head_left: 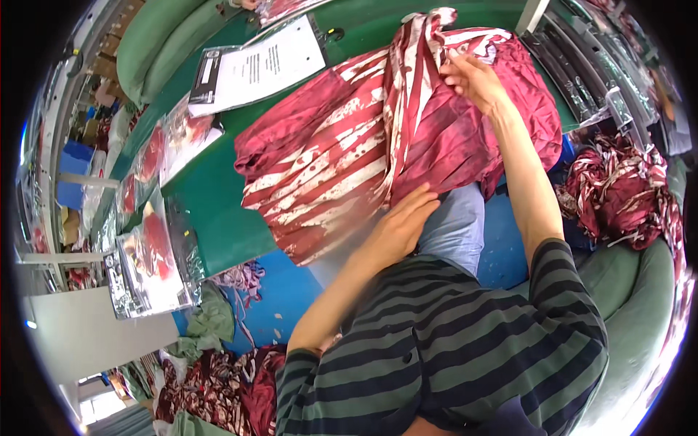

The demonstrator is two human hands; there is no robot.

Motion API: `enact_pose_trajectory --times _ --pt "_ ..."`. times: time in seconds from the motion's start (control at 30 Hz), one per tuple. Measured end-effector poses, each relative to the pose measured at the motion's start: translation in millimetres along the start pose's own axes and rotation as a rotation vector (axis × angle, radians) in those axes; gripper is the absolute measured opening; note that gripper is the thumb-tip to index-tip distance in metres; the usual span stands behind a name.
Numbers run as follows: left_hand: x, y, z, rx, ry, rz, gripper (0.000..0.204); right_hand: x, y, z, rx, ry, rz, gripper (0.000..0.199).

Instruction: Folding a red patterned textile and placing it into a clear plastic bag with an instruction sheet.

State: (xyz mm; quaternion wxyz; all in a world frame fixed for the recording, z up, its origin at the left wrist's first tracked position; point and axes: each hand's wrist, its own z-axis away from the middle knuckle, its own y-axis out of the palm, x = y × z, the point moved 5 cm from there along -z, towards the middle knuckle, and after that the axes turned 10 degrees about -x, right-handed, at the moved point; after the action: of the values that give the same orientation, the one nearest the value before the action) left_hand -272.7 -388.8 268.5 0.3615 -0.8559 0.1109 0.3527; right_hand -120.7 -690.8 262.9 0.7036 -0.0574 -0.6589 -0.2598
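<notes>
A satiny garment (334, 152), dark red with red-and-white stripes and dark splotches, lies spread over the green table and hangs past its near edge. A striped band of cloth (404, 94) runs across its middle in folds. My right hand (476, 81) is at the far right part of the garment, fingers bent and pinching cloth beside a white-and-red patch; the fingertips are partly hidden. At the near edge, over my lap, my left hand (403, 224) rests against the red cloth with its fingers stretched out and holding nothing.
Printed sheets in clear sleeves (265, 65) lie on the green table (211, 218) at the left. Bagged packets (149, 269) overhang its left edge. Dark plastic-wrapped packages (574, 73) sit at the far right. Heaped red striped garments (618, 189) are on the right, with more (211, 392) at lower left.
</notes>
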Motion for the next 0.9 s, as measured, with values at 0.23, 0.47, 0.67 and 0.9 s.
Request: enact_pose_trajectory --times 0.23,0.47,0.67,0.9 --pt "18 8 2 -0.017 0.021 -0.265 0.04 99 44 -79 -0.286 -0.312 1.127 0.06" --pt "17 18 -19 0.053 0.03 -0.372 0.043 38 90 -160 -0.295 -0.323 1.565 0.044" --pt "47 0 -15 -0.055 -0.198 -0.364 0.042 19 91 -140 -0.094 -0.325 1.702 0.024" --pt "59 -110 50 0.14 -0.717 -0.804 0.036 40 -43 -50 -0.307 -0.141 1.502 0.02"
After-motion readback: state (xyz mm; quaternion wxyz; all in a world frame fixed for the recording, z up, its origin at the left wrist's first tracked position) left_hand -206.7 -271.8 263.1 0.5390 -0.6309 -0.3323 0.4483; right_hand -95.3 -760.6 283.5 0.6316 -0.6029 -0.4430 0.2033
